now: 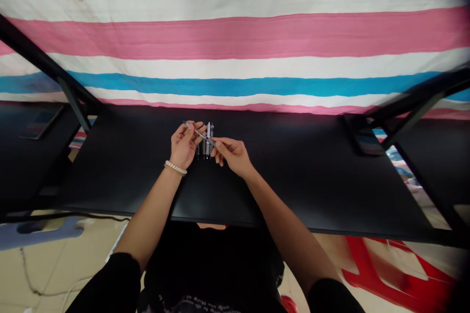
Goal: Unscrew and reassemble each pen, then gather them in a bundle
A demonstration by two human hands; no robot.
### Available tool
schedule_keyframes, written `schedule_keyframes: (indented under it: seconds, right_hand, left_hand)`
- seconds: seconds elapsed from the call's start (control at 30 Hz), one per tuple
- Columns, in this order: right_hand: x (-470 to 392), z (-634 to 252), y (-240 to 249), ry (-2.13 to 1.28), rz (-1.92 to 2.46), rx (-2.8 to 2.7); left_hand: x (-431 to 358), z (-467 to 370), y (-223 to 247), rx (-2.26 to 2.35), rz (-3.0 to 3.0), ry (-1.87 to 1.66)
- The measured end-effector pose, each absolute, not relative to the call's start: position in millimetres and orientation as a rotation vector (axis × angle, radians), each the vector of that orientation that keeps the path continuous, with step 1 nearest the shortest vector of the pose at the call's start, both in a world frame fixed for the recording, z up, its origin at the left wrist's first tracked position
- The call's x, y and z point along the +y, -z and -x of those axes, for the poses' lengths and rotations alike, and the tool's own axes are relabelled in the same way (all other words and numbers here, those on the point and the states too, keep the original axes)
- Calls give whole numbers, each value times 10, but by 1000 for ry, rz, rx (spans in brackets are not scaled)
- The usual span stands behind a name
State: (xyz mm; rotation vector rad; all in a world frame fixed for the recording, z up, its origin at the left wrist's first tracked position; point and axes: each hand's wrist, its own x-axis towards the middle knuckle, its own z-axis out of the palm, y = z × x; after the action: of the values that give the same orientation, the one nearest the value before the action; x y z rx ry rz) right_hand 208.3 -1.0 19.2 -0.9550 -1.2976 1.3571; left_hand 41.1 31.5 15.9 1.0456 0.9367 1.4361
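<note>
Above the black table (pixel 301 166), both of my hands are on a slim pen (pixel 201 134) that slants down from left to right. My left hand (pixel 182 149), palm turned up, pinches its thin upper left end between thumb and fingers. At the greyish lower right end, the thumb and fingers of my right hand (pixel 235 157) are closed. Whether the pen is in one piece or in separate parts, I cannot tell. Just behind and beneath it, several pens (pixel 208 128) lie side by side on the table, partly covered by my fingers.
A striped pink, white and blue sheet (pixel 235 36) hangs behind the table. Dark slanted frame bars (pixel 47 61) rise at both sides. A dark flat phone-like object (pixel 363 137) lies at the right end, and red plastic stools (pixel 370 269) stand below.
</note>
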Motion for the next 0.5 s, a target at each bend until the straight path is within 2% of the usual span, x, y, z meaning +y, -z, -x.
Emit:
schedule_keyframes:
  seconds: [0.07, 0.27, 0.4, 0.5]
  right_hand:
    - [7, -2073, -140, -1322, 958, -1267]
    - [-6, -2040, -66, -870, 972, -1456]
    - [21, -2039, -33, -1077, 991, -1271]
    - [21, -2029, -31, -1035, 990, -1242]
  left_hand:
    - [310, -406, -122, 958, -962, -1482]
    - [286, -501, -160, 997, -668, -1623]
    - [289, -523, -201, 922, -562, -1662]
    - [295, -523, -189, 921, -543, -1674]
